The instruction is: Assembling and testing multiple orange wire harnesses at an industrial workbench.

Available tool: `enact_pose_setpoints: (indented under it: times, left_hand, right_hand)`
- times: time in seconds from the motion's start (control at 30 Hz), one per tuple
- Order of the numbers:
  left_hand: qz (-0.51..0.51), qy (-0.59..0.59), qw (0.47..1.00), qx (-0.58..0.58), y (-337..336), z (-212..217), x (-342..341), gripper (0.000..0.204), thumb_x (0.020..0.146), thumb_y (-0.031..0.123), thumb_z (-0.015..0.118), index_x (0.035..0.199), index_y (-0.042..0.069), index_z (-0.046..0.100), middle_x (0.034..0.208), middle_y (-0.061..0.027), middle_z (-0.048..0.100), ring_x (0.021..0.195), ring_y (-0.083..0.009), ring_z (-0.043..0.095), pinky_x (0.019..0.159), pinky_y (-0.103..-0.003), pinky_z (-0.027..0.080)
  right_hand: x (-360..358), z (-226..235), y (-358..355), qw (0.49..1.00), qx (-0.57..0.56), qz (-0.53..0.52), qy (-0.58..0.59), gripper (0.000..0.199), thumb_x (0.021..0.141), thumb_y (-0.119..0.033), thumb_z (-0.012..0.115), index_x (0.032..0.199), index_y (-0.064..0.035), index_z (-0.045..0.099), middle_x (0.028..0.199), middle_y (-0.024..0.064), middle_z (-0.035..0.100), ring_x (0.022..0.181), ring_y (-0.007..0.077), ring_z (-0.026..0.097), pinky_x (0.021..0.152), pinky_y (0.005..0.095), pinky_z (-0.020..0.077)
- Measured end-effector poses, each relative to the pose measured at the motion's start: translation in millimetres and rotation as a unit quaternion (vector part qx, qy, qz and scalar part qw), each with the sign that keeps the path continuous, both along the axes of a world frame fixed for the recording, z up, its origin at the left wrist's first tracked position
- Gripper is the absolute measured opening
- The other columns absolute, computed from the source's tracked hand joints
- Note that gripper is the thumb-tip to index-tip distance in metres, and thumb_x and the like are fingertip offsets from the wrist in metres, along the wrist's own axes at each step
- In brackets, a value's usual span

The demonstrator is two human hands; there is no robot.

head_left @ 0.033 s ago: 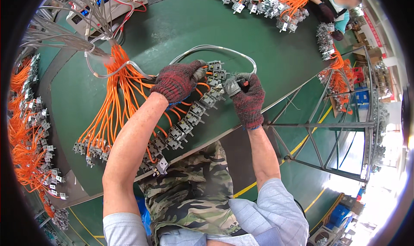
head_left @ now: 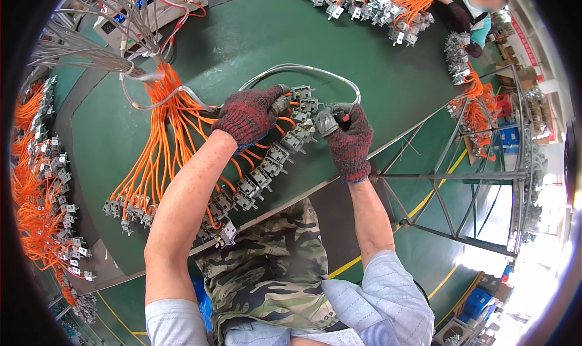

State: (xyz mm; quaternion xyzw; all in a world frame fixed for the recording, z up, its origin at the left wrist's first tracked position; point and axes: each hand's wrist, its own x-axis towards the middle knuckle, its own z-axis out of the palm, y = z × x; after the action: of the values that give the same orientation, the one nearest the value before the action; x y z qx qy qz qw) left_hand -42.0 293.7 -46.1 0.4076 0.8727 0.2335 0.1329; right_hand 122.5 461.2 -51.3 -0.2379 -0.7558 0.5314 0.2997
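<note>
On the green table a curved row of small grey metal-cased parts (head_left: 277, 155), each on an orange wire, runs from the front edge up between my hands. My left hand (head_left: 248, 117), in a dark red and grey knitted glove, is closed at the far end of the row, its fingertips beside the topmost parts. What it pinches is hidden. A grey cable (head_left: 303, 65) passes by the left glove and loops over to my right hand (head_left: 347, 134). That gloved hand is closed on the cable's end, its fingertips against the row's right side. The orange wires (head_left: 163, 140) gather into a bundle at upper left.
A power supply (head_left: 154, 13) with lit displays and red leads stands at the far left. More wired parts lie in piles along the left (head_left: 45, 182) and at the back (head_left: 376, 6). A metal frame (head_left: 448, 176) stands right of the table edge; another person (head_left: 470, 13) is at far right.
</note>
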Motion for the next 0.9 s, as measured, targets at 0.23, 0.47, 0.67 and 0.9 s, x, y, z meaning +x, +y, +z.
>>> enact_pose_setpoints:
  times: [0.23,0.47,0.67,0.9]
  left_hand:
    - [0.009,0.002,1.000,0.003,-0.8,-2.3,0.2,0.040,0.110,0.046,0.053,0.143,0.027,0.066,0.109,-0.0178,0.077,0.103,-0.0409,0.073,0.091,-0.053,0.057]
    - [0.002,0.000,1.000,0.004,-0.7,-1.3,0.8,0.040,0.110,0.046,0.053,0.143,0.027,0.066,0.110,-0.0186,0.077,0.103,-0.0415,0.073,0.091,-0.053,0.057]
    - [0.004,0.008,1.000,0.015,-0.9,-3.2,2.4,0.039,0.109,0.046,0.053,0.141,0.026,0.066,0.111,-0.0189,0.077,0.104,-0.0417,0.073,0.091,-0.054,0.057]
    - [-0.008,0.008,1.000,0.005,-1.9,-1.1,0.7,0.041,0.110,0.047,0.052,0.142,0.025,0.064,0.114,-0.0179,0.077,0.106,-0.0416,0.072,0.091,-0.054,0.057]
  right_hand:
    - [-1.4,2.2,-14.5,0.999,-0.002,0.038,0.018,0.022,0.089,-0.012,0.086,0.102,-0.0017,0.071,0.085,0.0069,0.074,0.078,0.0109,0.068,0.071,0.0314,0.0580]
    - [0.7,9.3,-23.5,0.996,0.071,0.039,-0.025,0.021,0.089,-0.011,0.085,0.102,-0.0017,0.071,0.080,0.0069,0.073,0.072,0.0115,0.068,0.067,0.0322,0.0582]
    - [9.1,4.1,-35.7,0.998,-0.018,0.034,0.052,0.022,0.091,-0.011,0.085,0.103,-0.0001,0.070,0.084,0.0079,0.075,0.076,0.0115,0.069,0.070,0.0316,0.0591]
    - [11.2,8.7,-55.5,0.997,0.059,0.057,0.013,0.024,0.089,-0.012,0.087,0.102,-0.0007,0.070,0.088,0.0096,0.076,0.079,0.0137,0.072,0.073,0.0317,0.0600]
